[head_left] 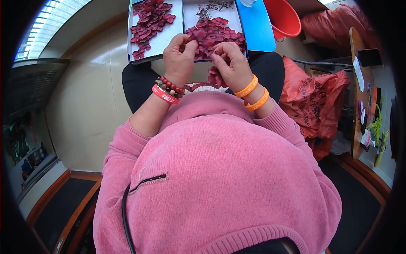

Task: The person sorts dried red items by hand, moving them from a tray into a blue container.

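Dark red artificial flower petals (152, 25) lie loosely in the left part of a shallow white tray (188, 17). A denser heap of the same flower pieces (228, 36) fills the front of its right part. My left hand (179, 59) is closed in a pinch at the heap's edge, on a blurred dark red petal (204, 39). Beside it my right hand (233, 70) is also pinched, its fingertips close to the left ones. A dark red flower (216, 77) hangs below the right fingers, partly hidden by the hand. Thin brown wire pieces (211, 8) lie behind the heap.
A blue board (258, 29) lies right of the tray, with a red basin (284, 19) beyond it. Red plastic bags (311, 101) stand on the floor at the right. A wooden board (359, 93) with small items is farther right. My knees are under the tray.
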`<state>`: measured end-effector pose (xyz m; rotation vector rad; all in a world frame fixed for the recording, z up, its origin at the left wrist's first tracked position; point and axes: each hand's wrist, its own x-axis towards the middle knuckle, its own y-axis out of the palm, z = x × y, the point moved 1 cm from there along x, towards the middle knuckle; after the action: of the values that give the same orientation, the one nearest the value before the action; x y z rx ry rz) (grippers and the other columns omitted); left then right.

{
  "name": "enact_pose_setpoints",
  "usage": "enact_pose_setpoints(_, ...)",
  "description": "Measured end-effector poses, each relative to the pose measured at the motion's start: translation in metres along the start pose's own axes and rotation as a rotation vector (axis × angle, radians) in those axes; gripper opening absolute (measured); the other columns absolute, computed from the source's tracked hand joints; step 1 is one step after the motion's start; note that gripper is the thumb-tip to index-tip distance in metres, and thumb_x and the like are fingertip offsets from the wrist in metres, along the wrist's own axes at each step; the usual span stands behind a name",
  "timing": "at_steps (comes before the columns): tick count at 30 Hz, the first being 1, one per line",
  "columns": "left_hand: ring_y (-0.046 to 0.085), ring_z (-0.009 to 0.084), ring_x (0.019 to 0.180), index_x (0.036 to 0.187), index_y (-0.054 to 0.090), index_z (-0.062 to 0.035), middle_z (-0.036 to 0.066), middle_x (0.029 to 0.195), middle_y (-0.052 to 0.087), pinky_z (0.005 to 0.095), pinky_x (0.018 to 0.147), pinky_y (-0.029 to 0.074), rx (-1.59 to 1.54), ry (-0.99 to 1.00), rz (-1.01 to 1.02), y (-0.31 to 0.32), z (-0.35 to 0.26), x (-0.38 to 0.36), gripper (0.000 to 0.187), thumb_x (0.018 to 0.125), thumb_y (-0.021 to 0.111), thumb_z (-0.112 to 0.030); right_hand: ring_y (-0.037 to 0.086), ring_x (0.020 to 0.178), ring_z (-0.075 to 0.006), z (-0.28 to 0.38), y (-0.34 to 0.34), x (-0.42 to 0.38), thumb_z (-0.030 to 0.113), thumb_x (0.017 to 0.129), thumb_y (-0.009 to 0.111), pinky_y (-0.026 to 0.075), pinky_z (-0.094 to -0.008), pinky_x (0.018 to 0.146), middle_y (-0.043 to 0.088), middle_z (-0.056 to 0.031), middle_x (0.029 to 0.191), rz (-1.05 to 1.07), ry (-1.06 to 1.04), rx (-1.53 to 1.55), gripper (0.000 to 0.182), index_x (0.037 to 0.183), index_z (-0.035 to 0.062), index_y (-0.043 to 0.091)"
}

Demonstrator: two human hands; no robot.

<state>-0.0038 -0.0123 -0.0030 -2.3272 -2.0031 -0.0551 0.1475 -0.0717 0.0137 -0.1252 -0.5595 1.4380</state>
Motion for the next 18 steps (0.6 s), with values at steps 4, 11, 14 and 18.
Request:
enact_pose_setpoints(4,0.051,0.0041,0.066,0.084,0.059,-0.0016,-0.002,0.075,0.058,0.0188,0.060,0.041,-0.058,0.003,0.055,0.000,0.001,-0.002,0.006,0.086,0.058,-0.007,0.056,0.069,-0.0113,0.008,-0.003,0.005,0.010,0.088,0.059,0.049,-0.0223,0.059,0.053,-0.0062,0.085,0.006,0.285,0.372,0.012,0.093,-0.0007,0.055)
enact_pose_setpoints(11,0.048,0.0078,0.064,0.081,0.056,-0.0006,0.001,0.071,0.055,0.0230,0.060,0.041,0.255,0.192,0.042,0.007,-0.022,-0.014,0.007,0.082,0.060,-0.007,0.057,0.066,-0.0069,0.012,-0.007,0.008,0.011,0.088,0.058,0.049,-0.0215,0.057,0.055,-0.0022,0.075,-0.007,0.294,0.251,0.010,0.092,0.0021,0.054)
enact_pose_setpoints(14,0.052,0.0115,0.061,0.083,0.057,-0.0009,0.005,0.071,0.055,0.0254,0.057,0.044,0.195,0.260,0.016,0.009,-0.019,-0.012,0.007,0.080,0.059,-0.007,0.055,0.064,-0.0063,0.019,-0.008,0.007,0.011,0.088,0.059,0.047,-0.0219,0.055,0.055,-0.0008,0.072,-0.004,0.428,0.360,0.010,0.090,0.0020,0.054)
enact_pose_setpoints(18,0.054,0.0103,0.078,0.097,0.059,-0.0016,0.003,0.083,0.059,0.0233,0.071,0.043,-0.118,0.007,0.145,0.008,-0.015,-0.010,0.015,0.087,0.054,-0.011,0.052,0.058,-0.0049,0.006,-0.009,0.008,0.011,0.088,0.060,0.045,-0.0211,0.050,0.055,-0.0003,0.071,-0.059,0.281,0.338,0.012,0.087,0.0017,0.054)
